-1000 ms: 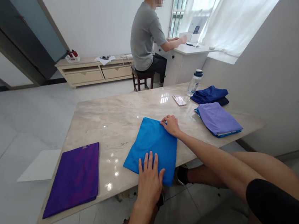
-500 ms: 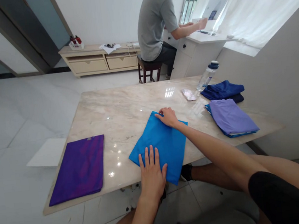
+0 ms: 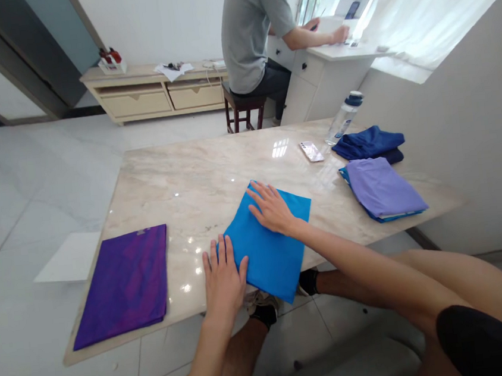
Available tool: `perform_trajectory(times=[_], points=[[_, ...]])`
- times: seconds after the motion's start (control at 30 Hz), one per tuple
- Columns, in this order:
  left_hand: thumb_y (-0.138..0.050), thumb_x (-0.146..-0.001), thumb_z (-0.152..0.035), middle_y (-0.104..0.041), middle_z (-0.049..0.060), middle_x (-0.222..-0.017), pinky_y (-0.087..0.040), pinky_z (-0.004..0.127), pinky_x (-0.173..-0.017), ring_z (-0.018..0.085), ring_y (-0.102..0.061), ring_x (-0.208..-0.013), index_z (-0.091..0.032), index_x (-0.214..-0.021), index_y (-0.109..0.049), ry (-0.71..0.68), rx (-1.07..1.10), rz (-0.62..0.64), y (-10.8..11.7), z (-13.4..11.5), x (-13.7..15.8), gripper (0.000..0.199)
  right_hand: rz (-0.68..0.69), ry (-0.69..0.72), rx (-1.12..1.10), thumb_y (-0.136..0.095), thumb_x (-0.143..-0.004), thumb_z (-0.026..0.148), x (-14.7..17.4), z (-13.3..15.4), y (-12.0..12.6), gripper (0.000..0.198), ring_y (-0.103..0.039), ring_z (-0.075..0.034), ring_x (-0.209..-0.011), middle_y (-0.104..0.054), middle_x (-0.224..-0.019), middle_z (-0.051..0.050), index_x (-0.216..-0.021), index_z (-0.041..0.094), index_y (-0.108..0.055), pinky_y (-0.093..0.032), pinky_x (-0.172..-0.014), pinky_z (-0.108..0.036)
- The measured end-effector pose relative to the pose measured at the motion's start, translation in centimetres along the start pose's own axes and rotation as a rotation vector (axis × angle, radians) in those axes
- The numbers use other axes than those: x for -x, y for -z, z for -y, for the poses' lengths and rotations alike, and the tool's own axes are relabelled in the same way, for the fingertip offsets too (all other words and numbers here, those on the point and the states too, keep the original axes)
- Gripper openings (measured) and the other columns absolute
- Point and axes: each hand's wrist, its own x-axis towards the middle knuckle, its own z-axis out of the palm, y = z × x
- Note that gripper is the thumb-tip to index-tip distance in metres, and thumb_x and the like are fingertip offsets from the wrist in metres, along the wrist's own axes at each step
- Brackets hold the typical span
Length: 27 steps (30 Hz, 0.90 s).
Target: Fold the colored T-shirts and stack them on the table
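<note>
A folded bright blue cloth [image 3: 269, 252] lies askew at the front of the marble-topped table [image 3: 164, 179], one corner hanging over the front edge. My left hand [image 3: 225, 274] rests at the cloth's left corner with fingers stretched out, partly on the tabletop. Across the cloth's upper part my right hand [image 3: 273, 208] lies flat, fingers extended. Neither hand grips anything. To the left lies a folded purple cloth [image 3: 122, 285], apart from both hands.
Right of me are a folded lavender cloth [image 3: 383, 189] on other fabric, a crumpled navy cloth [image 3: 367, 143], a water bottle [image 3: 345, 118] and a phone [image 3: 311, 152]. Beyond the table, a person [image 3: 248, 33] sits on a stool [image 3: 245, 108] at a white desk [image 3: 335, 53].
My left hand has slid left, from the middle of the blue cloth to its left corner. My right hand has flattened farther onto the cloth. The view has shifted slightly.
</note>
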Motion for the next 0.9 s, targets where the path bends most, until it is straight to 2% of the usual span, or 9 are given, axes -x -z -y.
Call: perform_trajectory(times=[0.07,0.13,0.3,0.43,0.5,0.6,0.7,0.8,0.9], points=[[-0.039,-0.114,-0.045,-0.038,0.024,-0.177,-0.032,0.067,-0.133,0.043,-0.036,-0.165,-0.003,-0.17,-0.04,0.023,-0.042,0.011,0.2,-0.2,0.2,0.071,0.13,-0.064,-0.02,-0.037,-0.115,0.051,0.3,1.2,-0.9,0.066,-0.019,-0.033,-0.172,-0.028,-0.184,-0.01,-0.172,0.018,-0.043,-0.01,-0.139,-0.055],[-0.039,-0.113,-0.042,-0.04,0.027,-0.175,-0.037,0.069,-0.129,0.045,-0.04,-0.162,0.001,-0.168,-0.043,0.056,-0.099,0.022,0.7,-1.1,0.6,0.07,0.186,-0.172,-0.051,-0.036,-0.115,0.052,-0.4,1.7,-1.7,0.069,-0.017,-0.033,-0.172,-0.026,-0.185,-0.011,-0.174,0.017,-0.039,-0.01,-0.139,-0.057],[-0.046,-0.111,-0.039,-0.049,0.033,-0.166,-0.045,0.067,-0.123,0.048,-0.051,-0.154,0.005,-0.161,-0.052,0.114,-0.213,0.072,1.9,-3.3,1.6,0.067,0.099,-0.211,-0.038,-0.034,-0.115,0.049,-2.7,1.6,-2.5,0.068,-0.014,-0.033,-0.173,-0.023,-0.185,-0.012,-0.176,0.019,-0.034,-0.009,-0.139,-0.06],[-0.045,-0.111,-0.04,-0.048,0.036,-0.166,-0.046,0.065,-0.122,0.048,-0.052,-0.152,0.007,-0.16,-0.052,0.125,-0.208,0.098,2.1,-3.6,1.5,0.068,0.206,-0.287,-0.022,-0.036,-0.114,0.049,-4.2,1.7,-2.3,0.068,-0.016,-0.036,-0.173,-0.023,-0.185,-0.012,-0.176,0.021,-0.034,-0.009,-0.137,-0.066],[-0.042,-0.112,-0.04,-0.047,0.037,-0.166,-0.046,0.066,-0.121,0.048,-0.051,-0.153,0.008,-0.161,-0.051,0.124,-0.215,0.091,1.9,-3.4,1.3,0.069,0.192,-0.325,-0.024,-0.033,-0.115,0.046,-4.3,1.9,-1.5,0.068,-0.015,-0.036,-0.173,-0.021,-0.185,-0.015,-0.177,0.017,-0.032,-0.009,-0.138,-0.065],[-0.038,-0.113,-0.041,-0.047,0.036,-0.166,-0.047,0.067,-0.119,0.048,-0.05,-0.154,0.006,-0.162,-0.05,0.128,-0.225,0.076,1.7,-3.2,1.3,0.069,0.033,-0.35,-0.017,-0.026,-0.117,0.046,-2.0,2.3,0.0,0.069,-0.012,-0.035,-0.173,-0.017,-0.186,-0.016,-0.177,0.013,-0.029,-0.01,-0.138,-0.064],[-0.04,-0.113,-0.044,-0.049,0.038,-0.164,-0.046,0.065,-0.12,0.048,-0.05,-0.153,0.008,-0.161,-0.051,0.134,-0.244,0.1,2.1,-3.5,1.7,0.071,-0.096,-0.359,0.01,-0.021,-0.117,0.049,3.0,2.3,0.9,0.07,-0.009,-0.035,-0.174,-0.016,-0.186,-0.015,-0.178,0.014,-0.029,-0.008,-0.138,-0.065],[-0.047,-0.111,-0.046,-0.055,0.044,-0.155,-0.049,0.061,-0.117,0.051,-0.058,-0.145,0.016,-0.152,-0.056,0.171,-0.323,0.169,3.4,-4.3,2.5,0.074,-0.046,-0.297,0.007,-0.023,-0.117,0.052,7.7,2.0,0.4,0.071,-0.008,-0.034,-0.174,-0.016,-0.187,-0.012,-0.178,0.016,-0.03,-0.007,-0.139,-0.064],[-0.047,-0.111,-0.044,-0.069,0.043,-0.136,-0.058,0.053,-0.1,0.047,-0.072,-0.122,0.014,-0.137,-0.07,0.186,-0.347,0.241,5.4,-4.8,3.1,0.067,0.103,-0.194,-0.027,-0.03,-0.116,0.055,9.4,1.5,-0.2,0.069,-0.011,-0.032,-0.174,-0.021,-0.186,-0.008,-0.177,0.024,-0.033,-0.01,-0.14,-0.061]])
